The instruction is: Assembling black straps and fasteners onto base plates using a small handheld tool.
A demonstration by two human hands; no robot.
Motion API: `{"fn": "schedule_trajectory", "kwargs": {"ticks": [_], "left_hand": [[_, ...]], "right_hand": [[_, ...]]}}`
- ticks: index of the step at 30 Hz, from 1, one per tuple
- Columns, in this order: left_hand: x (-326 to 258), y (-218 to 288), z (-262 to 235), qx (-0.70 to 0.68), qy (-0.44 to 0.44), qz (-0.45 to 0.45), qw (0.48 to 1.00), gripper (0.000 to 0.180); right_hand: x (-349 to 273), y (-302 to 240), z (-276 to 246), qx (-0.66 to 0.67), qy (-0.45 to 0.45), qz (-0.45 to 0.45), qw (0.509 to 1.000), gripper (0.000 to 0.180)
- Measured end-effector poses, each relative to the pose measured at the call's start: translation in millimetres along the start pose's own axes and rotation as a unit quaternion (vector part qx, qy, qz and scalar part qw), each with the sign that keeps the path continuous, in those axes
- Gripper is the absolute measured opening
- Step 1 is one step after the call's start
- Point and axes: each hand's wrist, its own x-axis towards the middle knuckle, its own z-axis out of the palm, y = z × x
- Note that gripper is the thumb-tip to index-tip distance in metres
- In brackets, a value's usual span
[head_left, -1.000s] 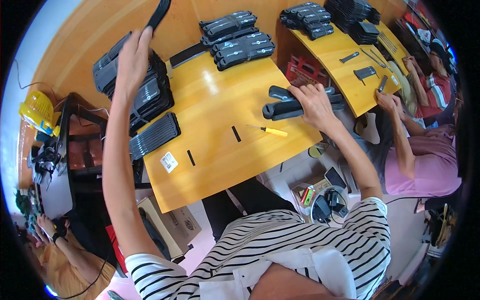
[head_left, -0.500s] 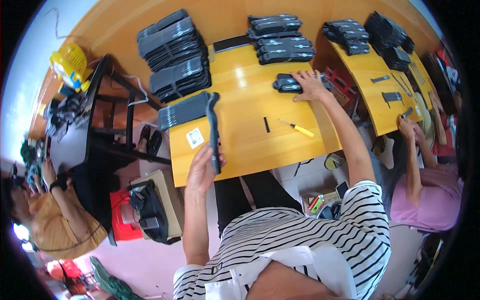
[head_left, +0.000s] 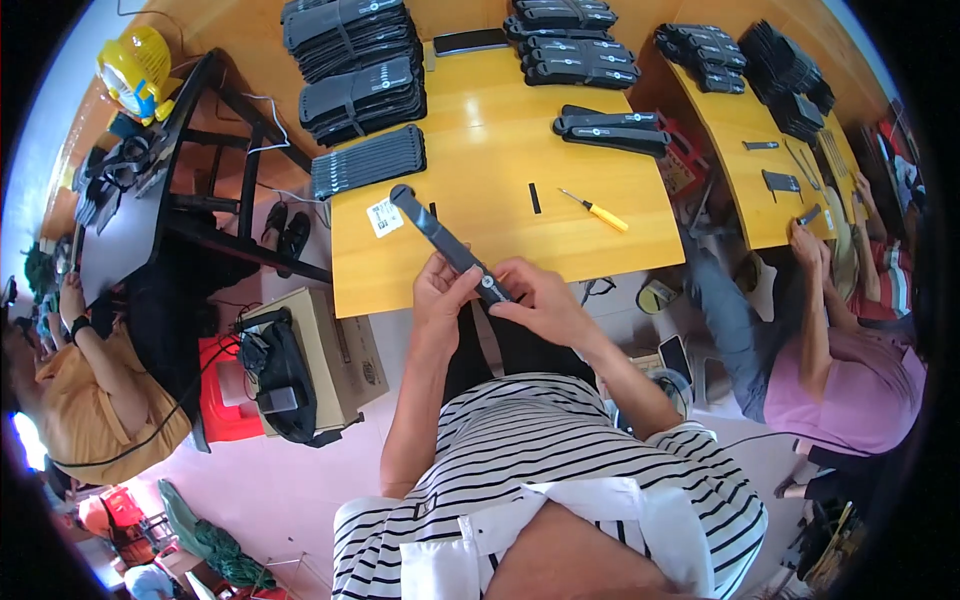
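A long, flat black strap with a rounded end slants up and away from me over the table's near edge. My left hand is closed round its lower half, thumb on top. At the strap's near end, my right hand pinches it between thumb and fingers. Beyond them on the table lie a thin black strip and a yellow-handled pointed tool, a screwdriver or an awl. A small pile of similar black straps is at the right, its top pieces crossed.
Banded stacks of black straps stand at the back left, more at the back right. A row of straps and a white label lie at the left of the yellow table. People work at side tables on both sides.
My right hand has left the pile at the right and come to the strap's near end. The strap has tilted from nearly upright to a slant. The view has shifted somewhat.
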Motion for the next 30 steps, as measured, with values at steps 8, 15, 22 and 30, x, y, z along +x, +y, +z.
{"fn": "schedule_trajectory", "kwargs": {"ticks": [8,15,22,30], "left_hand": [[-23.9,-13.1,-12.2,-0.041,0.007,-0.012,0.999,0.020],[-29.6,7.2,-20.4,-0.110,0.029,0.023,0.993,0.018],[-36.4,18.7,-12.0,-0.173,0.006,0.025,0.985,0.023],[-37.5,26.3,-9.8,-0.124,0.032,0.039,0.991,0.021]], "right_hand": [[-5.8,9.7,4.6,0.036,0.037,0.024,0.998,0.019],[24.5,44.2,-100.1,-0.531,0.333,-0.100,0.773,0.025],[29.4,70.3,-103.5,-0.439,0.304,-0.168,0.828,0.014],[-15.2,-33.7,-0.6,-0.076,0.063,-0.071,0.993,0.025]]}}
